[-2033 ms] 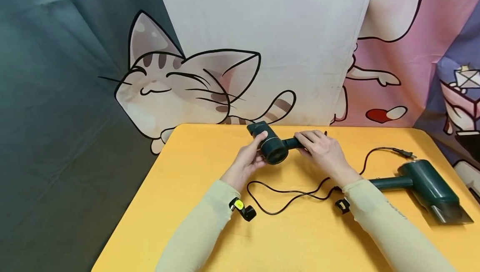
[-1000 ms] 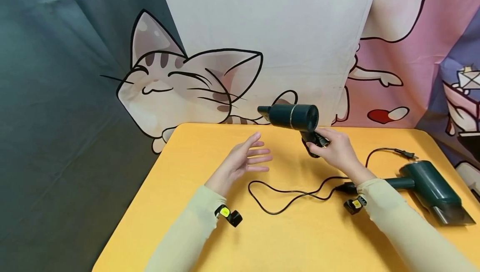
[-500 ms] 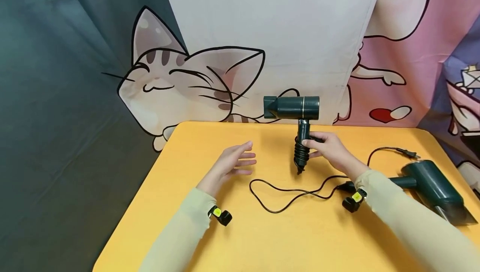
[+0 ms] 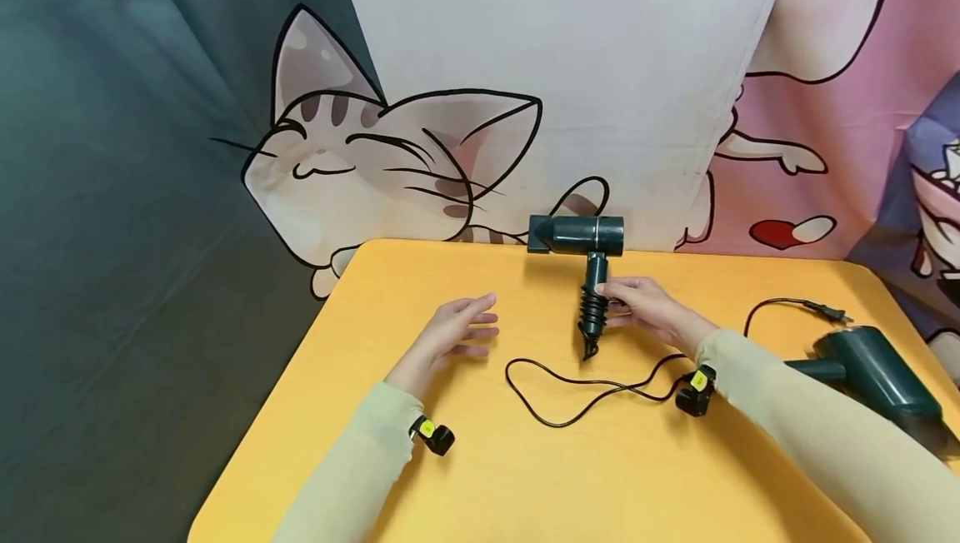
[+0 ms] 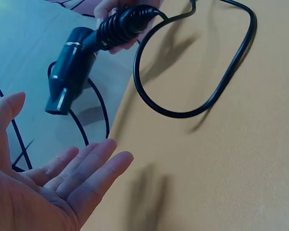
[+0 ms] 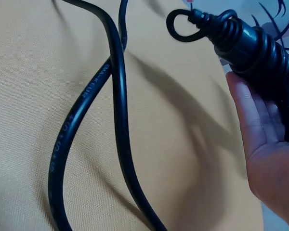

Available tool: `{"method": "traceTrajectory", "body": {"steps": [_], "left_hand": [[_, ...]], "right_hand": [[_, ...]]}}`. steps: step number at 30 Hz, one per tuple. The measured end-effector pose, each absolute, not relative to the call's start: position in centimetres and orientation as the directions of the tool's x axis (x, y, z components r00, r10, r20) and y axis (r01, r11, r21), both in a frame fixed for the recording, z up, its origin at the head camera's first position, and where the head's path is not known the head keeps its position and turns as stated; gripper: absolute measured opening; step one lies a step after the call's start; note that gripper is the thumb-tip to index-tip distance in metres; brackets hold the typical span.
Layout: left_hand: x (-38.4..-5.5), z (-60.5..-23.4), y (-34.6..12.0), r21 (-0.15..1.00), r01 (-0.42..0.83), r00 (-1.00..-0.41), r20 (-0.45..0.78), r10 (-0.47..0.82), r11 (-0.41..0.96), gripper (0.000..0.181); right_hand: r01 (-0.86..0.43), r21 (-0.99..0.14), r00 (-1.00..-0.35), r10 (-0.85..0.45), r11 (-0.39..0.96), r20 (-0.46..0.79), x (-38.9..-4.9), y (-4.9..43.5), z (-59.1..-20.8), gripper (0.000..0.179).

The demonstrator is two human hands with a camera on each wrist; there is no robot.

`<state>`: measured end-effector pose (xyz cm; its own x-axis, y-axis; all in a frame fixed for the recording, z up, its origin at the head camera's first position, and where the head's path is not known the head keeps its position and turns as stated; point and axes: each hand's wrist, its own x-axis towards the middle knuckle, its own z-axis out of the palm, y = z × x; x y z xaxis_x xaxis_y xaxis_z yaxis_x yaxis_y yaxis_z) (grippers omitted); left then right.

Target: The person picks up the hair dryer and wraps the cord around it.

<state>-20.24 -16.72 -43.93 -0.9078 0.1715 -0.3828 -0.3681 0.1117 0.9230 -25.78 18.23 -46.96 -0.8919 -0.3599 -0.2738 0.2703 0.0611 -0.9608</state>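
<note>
A small dark green hair dryer (image 4: 573,235) is upright over the back of the table, nozzle to the left. Its black cord (image 4: 593,307) is wound in coils round the handle. My right hand (image 4: 648,303) holds that handle from the right, thumb in front; in the right wrist view the fingers (image 6: 248,106) lie along the coiled part. To the left, my left hand (image 4: 450,333) is held over the table with its fingers spread and touches nothing. The left wrist view shows its palm (image 5: 33,202) turned up below the dryer.
A larger green hair dryer (image 4: 881,372) lies at the right, its handle partly behind my right sleeve. Its black cord (image 4: 555,425) loops across the middle of the yellow table (image 4: 480,493), and a plug (image 4: 828,312) lies at the back right. A printed cloth (image 4: 637,68) hangs behind the table.
My left hand has let go of the small hair dryer and drawn back left. My right hand has turned the dryer upright, raised it, then lowered it slightly.
</note>
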Motion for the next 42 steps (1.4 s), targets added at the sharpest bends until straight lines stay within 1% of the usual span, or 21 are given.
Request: {"method": "traceTrajectory", "body": {"steps": [4,8,15,19,22,25,28,32,36,38,42], "left_hand": [[-20.2,-44.1,-16.7,0.92,-0.376,-0.907,-0.389,0.159,0.109,0.078],[-20.2,-44.4,-16.7,0.92,-0.376,-0.906,-0.389,0.166,0.109,0.078],[-20.1,-45.0,-16.8,0.92,-0.375,-0.905,-0.391,0.168,0.116,0.08],[-20.0,-45.2,-16.8,0.919,-0.377,-0.905,-0.393,0.166,0.118,0.08],[-20.0,-45.2,-16.8,0.918,-0.377,-0.905,-0.393,0.163,0.122,0.078],[-20.0,-45.1,-16.7,0.919,-0.371,-0.907,-0.389,0.16,0.131,0.077],[-19.9,-44.9,-16.6,0.921,-0.361,-0.909,-0.383,0.164,0.146,0.074],[-19.8,-44.9,-16.4,0.928,-0.329,-0.914,-0.359,0.187,0.173,0.068],[-19.7,-44.9,-16.2,0.935,-0.261,-0.919,-0.317,0.234,0.24,0.064],[-19.7,-44.6,-16.0,0.933,-0.212,-0.921,-0.29,0.259,0.291,0.063],[-19.7,-44.0,-15.6,0.916,-0.098,-0.933,-0.22,0.283,0.389,0.058]], "right_hand": [[0.3,-0.951,-0.872,-0.381,0.08,-0.307,-26.1,18.1,-47.7,0.05],[0.328,-0.939,-0.855,-0.39,0.101,-0.341,-26.4,17.8,-48.3,0.052],[0.386,-0.918,-0.83,-0.401,0.088,-0.388,-26.8,16.9,-49.3,0.049],[0.418,-0.905,-0.807,-0.427,0.076,-0.408,-26.7,16.4,-49.6,0.052],[0.413,-0.906,-0.798,-0.443,0.093,-0.409,-26.6,16.2,-49.6,0.056],[0.35,-0.921,-0.807,-0.444,0.173,-0.39,-26.7,16.3,-49.4,0.057],[0.218,-0.922,-0.824,-0.445,0.319,-0.349,-26.9,16.5,-48.7,0.051],[0.051,-0.865,-0.849,-0.435,0.499,-0.301,-27.0,16.9,-47.5,0.041],[-0.07,-0.795,-0.863,-0.436,0.602,-0.254,-27.0,17.1,-47.0,0.035],[-0.103,-0.766,-0.869,-0.432,0.635,-0.24,-27.0,17.2,-46.7,0.036],[-0.158,-0.711,-0.879,-0.425,0.686,-0.215,-26.7,18.0,-45.4,0.052]]}}
